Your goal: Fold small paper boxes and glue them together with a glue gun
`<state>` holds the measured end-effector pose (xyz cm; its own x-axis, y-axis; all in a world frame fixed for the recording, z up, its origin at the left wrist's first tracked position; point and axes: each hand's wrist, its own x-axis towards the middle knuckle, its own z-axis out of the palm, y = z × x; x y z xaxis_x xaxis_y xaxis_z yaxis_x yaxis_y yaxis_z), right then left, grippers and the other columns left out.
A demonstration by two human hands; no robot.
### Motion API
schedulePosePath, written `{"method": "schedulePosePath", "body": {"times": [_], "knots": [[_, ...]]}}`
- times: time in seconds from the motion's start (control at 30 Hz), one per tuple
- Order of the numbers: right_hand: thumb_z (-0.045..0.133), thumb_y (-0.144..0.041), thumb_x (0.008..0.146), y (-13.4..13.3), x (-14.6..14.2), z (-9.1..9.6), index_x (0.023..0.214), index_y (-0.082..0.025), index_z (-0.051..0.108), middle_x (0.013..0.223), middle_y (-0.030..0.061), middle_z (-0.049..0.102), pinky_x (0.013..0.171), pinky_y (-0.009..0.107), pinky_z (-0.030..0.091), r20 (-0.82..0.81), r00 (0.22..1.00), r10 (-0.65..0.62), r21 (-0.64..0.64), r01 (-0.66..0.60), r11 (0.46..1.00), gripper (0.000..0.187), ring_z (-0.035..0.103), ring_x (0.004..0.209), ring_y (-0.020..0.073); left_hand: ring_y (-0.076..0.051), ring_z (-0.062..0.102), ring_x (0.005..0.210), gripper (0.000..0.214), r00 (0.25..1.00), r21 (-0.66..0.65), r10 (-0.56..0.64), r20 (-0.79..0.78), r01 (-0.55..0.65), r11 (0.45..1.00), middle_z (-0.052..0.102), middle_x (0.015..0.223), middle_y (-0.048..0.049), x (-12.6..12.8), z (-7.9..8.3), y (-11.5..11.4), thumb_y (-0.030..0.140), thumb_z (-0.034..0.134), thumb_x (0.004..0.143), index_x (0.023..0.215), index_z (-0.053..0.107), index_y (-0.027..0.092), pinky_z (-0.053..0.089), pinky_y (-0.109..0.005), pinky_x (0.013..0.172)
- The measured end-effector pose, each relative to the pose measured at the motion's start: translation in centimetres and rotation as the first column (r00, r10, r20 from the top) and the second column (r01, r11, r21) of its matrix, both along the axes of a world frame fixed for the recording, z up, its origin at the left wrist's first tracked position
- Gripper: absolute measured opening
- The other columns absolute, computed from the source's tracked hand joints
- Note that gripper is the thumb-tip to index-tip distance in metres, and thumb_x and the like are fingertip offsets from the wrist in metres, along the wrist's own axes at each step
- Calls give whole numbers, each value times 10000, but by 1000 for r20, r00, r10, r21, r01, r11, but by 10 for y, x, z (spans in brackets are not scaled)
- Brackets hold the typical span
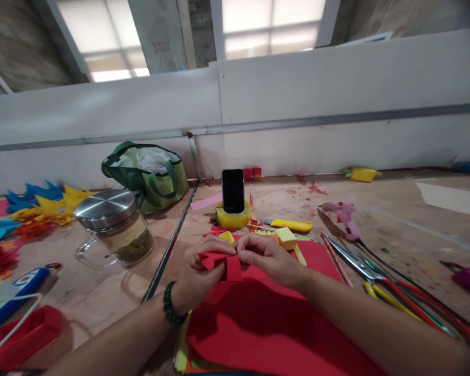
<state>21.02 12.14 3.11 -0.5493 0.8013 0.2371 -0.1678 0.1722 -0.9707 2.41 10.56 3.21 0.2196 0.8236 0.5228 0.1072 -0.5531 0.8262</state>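
My left hand [201, 271], with a green bead bracelet [172, 304] at the wrist, grips a small folded piece of red paper [232, 267]. The fingertips of my right hand [264, 256] pinch the same piece at its upper right edge. Both hands are over a large red sheet [266, 324] that tops a stack of coloured sheets. A pale yellow cube [286, 238] and yellow scraps lie just beyond my right hand. Part of the folded piece is hidden by my fingers.
Behind the stack, a phone [233, 190] stands on a tape roll [235, 216] near a yellow utility knife [292, 225]. Scissors [356, 261] and a pink glue gun [345, 216] lie right. A lidded glass jug [119, 230], green bag [152, 180] and red paper loop [27, 334] are left.
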Motion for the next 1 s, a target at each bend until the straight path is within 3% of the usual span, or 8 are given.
{"method": "schedulePosePath", "body": {"times": [0.17,0.3,0.4,0.53,0.7,0.77,0.87,1.0], "knots": [[609,-454,870,1,1,-1,810,-175,562,725,-26,516,634,245,431,53,998,-35,69,32,997,290,493,653,102,-148,638,675,276,996,-123,92,-17,-94,988,700,751,-34,2,-2,1,205,679,730,1001,686,156,515,-241,658],[589,-390,870,-4,2,5,948,-176,607,922,36,598,756,294,448,152,969,-196,214,162,963,229,552,843,158,-148,640,697,648,978,-152,131,-164,-156,976,684,772,-7,3,1,2,122,645,701,1328,487,166,513,-257,701],[657,-296,794,-12,-2,10,953,-182,611,952,42,627,794,315,446,307,902,-305,348,192,918,202,562,879,180,-153,635,682,832,951,-178,98,-294,-155,972,681,785,3,4,-4,3,90,650,680,1441,329,181,509,-276,702],[630,-125,711,-18,-9,7,798,-181,619,809,13,645,701,292,441,481,786,-388,413,187,891,105,565,754,165,-165,612,658,920,916,-201,42,-398,-132,971,657,728,16,4,-17,4,65,648,639,1472,277,188,470,-255,620],[566,-100,724,-11,-7,0,656,-180,631,674,-8,648,630,265,427,483,795,-367,361,201,911,123,575,661,147,-166,600,693,784,926,-197,28,-377,-109,974,669,782,0,5,-23,9,76,646,620,1372,451,184,462,-249,640],[575,-124,740,-8,-5,0,653,-178,649,650,-11,646,609,258,416,479,796,-370,354,210,911,126,572,639,143,-156,599,693,478,953,-275,-58,-296,-27,961,680,791,-17,5,-22,12,104,631,652,1128,642,149,465,-237,635],[583,-159,768,-6,-3,1,644,-176,667,624,-14,638,579,249,392,477,794,-376,362,213,908,151,556,606,133,-134,580,625,135,967,-428,-200,-156,116,896,680,707,-25,3,-21,17,173,609,710,790,701,115,447,-214,583],[610,-176,767,-2,-2,0,682,-174,681,650,-11,650,591,250,400,484,790,-376,356,215,909,110,561,618,135,-136,576,633,162,965,-491,-240,-109,158,857,690,718,-34,0,-26,19,223,618,714,767,719,108,439,-209,583]]}}
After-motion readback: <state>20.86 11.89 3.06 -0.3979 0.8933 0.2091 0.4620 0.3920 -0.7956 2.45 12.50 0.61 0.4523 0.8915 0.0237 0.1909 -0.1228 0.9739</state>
